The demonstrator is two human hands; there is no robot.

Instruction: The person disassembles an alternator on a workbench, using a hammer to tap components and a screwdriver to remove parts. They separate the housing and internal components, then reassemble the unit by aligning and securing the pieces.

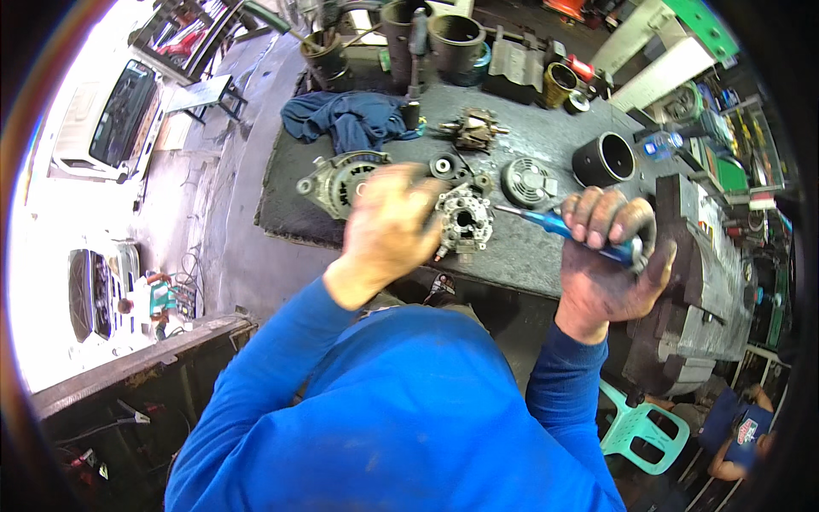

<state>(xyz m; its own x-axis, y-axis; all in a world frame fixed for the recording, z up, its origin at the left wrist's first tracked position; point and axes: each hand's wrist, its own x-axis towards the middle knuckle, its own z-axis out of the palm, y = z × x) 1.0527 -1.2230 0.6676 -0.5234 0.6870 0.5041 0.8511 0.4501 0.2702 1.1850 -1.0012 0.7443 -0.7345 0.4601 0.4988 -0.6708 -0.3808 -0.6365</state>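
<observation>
The right hand (607, 264) has its fingers clenched round the handle of a blue-handled screwdriver (553, 224), whose thin shaft points leftward from those fingers, its tip just beside the right edge of a round metal part (479, 224). That part, with a dark opening at its middle, sits on the workbench (525, 256) just right of the fingertips of the left hand (388, 226). The left fingers are bent toward it but blurred, so I cannot tell whether they grasp it, only touch it or are loose. Behind the left fingers, and partly hidden by them, lies a metal housing (328, 188); a small ring-shaped piece (443, 165) lies just beyond their tips. Farther out from the left fingers are a rumpled blue cloth (341, 118) and a rotor (474, 130) with a shaft through it. A round slotted cover (527, 182) lies beyond the screwdriver's tip, to the left of the right fingers, and an open black cylinder (597, 162) rests on the bench past the right fingers, near them.
</observation>
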